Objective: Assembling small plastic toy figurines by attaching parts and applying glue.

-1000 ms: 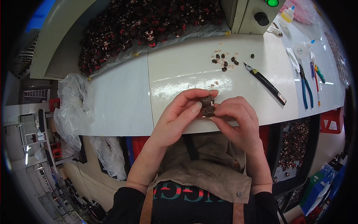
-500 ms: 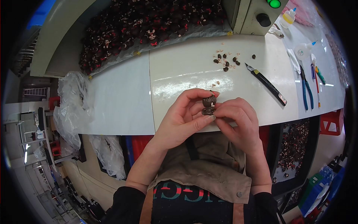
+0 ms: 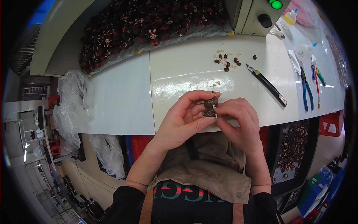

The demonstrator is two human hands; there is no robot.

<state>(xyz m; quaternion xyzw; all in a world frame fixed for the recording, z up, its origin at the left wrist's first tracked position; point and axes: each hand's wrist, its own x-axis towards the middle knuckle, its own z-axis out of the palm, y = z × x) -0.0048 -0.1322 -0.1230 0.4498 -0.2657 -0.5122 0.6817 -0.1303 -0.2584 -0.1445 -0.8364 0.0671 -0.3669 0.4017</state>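
Dark piece: small dark brown lump (image 3: 210,107), rounded and uneven, matte, with a tiny pale spot on it; I see it held above the near edge of the white table (image 3: 123,97), between both hands.
Left hand: my view shows the left hand (image 3: 182,119) curled, thumb below and index finger arched over the top, pinching the dark piece.
Right hand: the right hand (image 3: 240,121) has its fingers bent and pressed together, the tips pinching the same piece from the right side.
Table surface: smooth, glossy white panels with a seam between them; light reflects on it.
Loose bits: small dark beads and pale crumbs (image 3: 226,61) scattered on the table, well apart from the hands.
Heap: big pile of dark small parts with red and white marks (image 3: 149,26) at the far side, lying on clear plastic film.
Tools: black utility knife (image 3: 267,85), slim and straight; blue-handled pliers (image 3: 306,87) beside it to the right.
Plastic bag: crumpled, translucent bag (image 3: 72,108) hanging at the left end of the table.
Hard to see: the exact shape of the dark piece, because the fingers cover most of it; I cannot tell if it is one part or two.
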